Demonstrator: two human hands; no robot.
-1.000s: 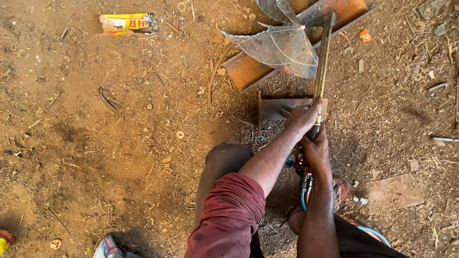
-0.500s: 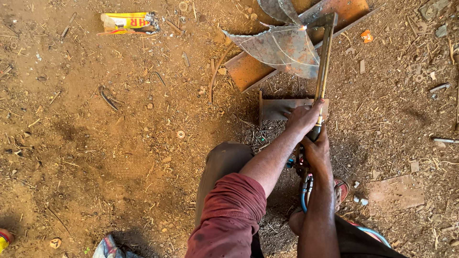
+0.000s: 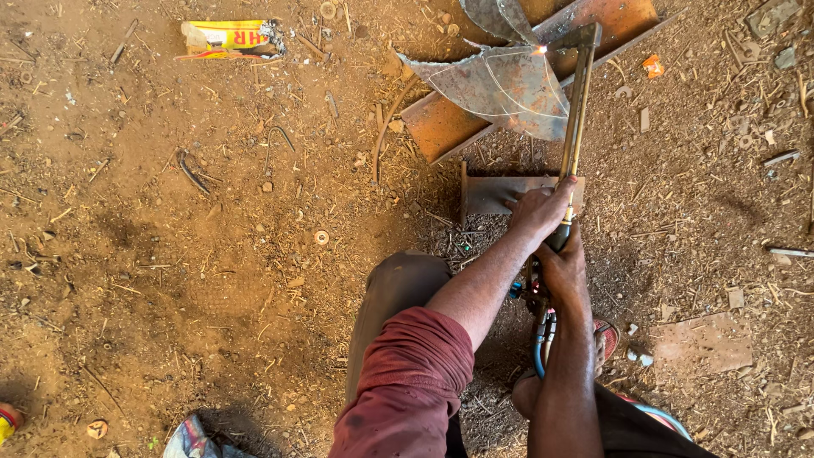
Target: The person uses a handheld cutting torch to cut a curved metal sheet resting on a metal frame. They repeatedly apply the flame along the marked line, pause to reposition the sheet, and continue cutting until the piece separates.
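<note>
- A long brass-coloured cutting torch (image 3: 575, 127) is gripped by both hands; its bent head is set at a bright spark on a rusty, curved sheet-metal piece marked with pale chalk lines (image 3: 500, 85).
- The left hand (image 3: 541, 208) is wrapped around the torch tubes, just above a small grey steel block (image 3: 496, 193) lying on the dirt.
- The right hand (image 3: 561, 270) is closed on the torch handle lower down — blue and red hoses (image 3: 538, 348) are seen trailing beneath it.
- The sheet is propped on a rust-orange steel bar (image 3: 449, 127).
- A yellow packet (image 3: 225, 36) lies well apart — at the upper left.
</note>
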